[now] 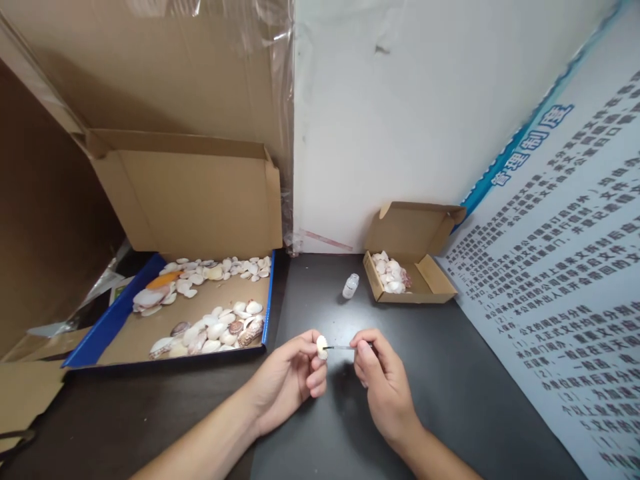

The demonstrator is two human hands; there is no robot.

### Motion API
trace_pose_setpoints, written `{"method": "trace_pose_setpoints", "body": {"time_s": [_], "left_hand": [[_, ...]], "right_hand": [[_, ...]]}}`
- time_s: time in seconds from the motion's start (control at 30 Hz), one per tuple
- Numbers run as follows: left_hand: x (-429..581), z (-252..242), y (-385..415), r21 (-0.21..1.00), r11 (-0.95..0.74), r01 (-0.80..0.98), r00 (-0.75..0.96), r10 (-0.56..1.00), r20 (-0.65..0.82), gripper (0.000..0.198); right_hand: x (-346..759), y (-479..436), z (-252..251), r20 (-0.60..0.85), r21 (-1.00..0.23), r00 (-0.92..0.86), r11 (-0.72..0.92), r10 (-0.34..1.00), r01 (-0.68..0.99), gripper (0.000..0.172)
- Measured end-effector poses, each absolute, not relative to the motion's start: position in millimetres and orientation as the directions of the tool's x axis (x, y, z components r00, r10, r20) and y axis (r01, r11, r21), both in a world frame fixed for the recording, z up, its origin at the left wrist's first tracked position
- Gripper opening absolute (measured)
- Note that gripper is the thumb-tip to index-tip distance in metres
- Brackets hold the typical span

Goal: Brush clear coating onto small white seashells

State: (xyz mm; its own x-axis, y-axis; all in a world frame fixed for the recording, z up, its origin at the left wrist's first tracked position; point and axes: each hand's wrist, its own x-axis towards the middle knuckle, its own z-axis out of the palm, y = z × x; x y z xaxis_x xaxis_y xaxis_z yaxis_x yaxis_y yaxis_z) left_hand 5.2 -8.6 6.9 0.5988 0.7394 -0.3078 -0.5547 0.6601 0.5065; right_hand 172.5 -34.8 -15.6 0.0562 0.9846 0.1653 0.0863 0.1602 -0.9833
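My left hand [293, 380] pinches a small pale seashell [321, 346] between thumb and fingers, just above the dark table [450, 373]. My right hand [383, 383] is closed on a thin brush-like applicator [341, 347] whose tip touches the shell. A small clear bottle [351, 285] stands open on the table a little beyond both hands.
A large flat cardboard box with a blue rim [100, 333] holds several shells at the left, its lid raised. A small open cardboard box [415, 280] with several shells sits at the back right. A printed poster [565, 280] leans on the right wall.
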Motion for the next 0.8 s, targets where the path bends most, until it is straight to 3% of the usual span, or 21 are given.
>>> {"method": "trace_pose_setpoints", "body": {"time_s": [0.23,0.47,0.8], "left_hand": [[3.7,7.2,-7.7,0.509,0.653,-0.561,0.595,0.745,-0.300,0.010],[1.8,9.7,-6.8,0.551,0.673,-0.493,0.599,0.722,-0.346,0.010],[0.3,7.7,-8.1,0.509,0.654,-0.560,0.565,0.750,-0.343,0.014]], "right_hand": [[176.5,-29.4,-9.3,0.226,-0.947,0.094,0.196,0.970,0.254,0.026],[181.3,-34.4,-20.4,0.085,-0.996,0.067,0.084,0.994,0.011,0.031],[171.6,-18.6,-16.2,0.139,-0.988,-0.012,0.140,0.990,0.069,0.028]]}}
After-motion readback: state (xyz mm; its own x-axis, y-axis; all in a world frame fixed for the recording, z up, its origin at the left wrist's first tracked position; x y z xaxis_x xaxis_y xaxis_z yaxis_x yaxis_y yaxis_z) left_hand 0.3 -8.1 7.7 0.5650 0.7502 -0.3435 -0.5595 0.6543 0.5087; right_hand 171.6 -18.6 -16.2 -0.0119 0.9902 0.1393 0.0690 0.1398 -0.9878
